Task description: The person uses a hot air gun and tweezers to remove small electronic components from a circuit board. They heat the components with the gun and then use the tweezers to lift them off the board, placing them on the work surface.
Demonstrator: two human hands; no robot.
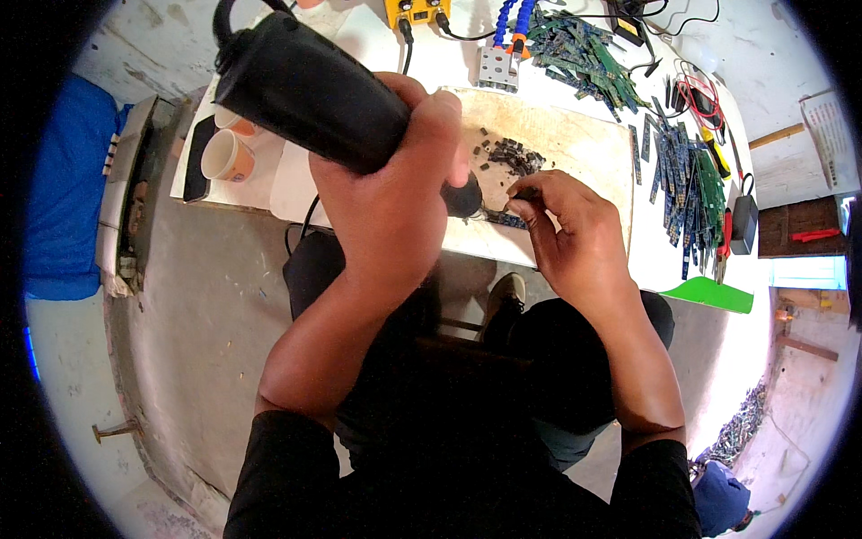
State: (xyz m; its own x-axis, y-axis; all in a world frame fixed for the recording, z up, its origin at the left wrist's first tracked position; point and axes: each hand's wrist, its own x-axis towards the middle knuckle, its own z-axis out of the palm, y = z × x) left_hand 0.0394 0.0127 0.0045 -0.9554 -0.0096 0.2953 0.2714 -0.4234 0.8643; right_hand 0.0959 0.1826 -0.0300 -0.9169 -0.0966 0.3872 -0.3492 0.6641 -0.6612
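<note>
Two hands at the table (691, 287): left hand (395, 189), right hand (566, 229). One black handheld power tool (310, 85). One wooden work board (575, 144). Two paper cups (229, 148). One heap of small dark components (512, 157), too many to count. Two piles of green circuit boards (687, 175), number uncountable. One yellow device (417, 11). One green sheet (709, 295).

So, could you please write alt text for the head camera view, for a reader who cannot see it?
Seen from above, a seated person's left hand grips a large black heat tool, nozzle aimed at a small part pinched by the right hand on a worn board. Nearby lie small dark chips, piles of green circuit strips and two paper cups.
</note>
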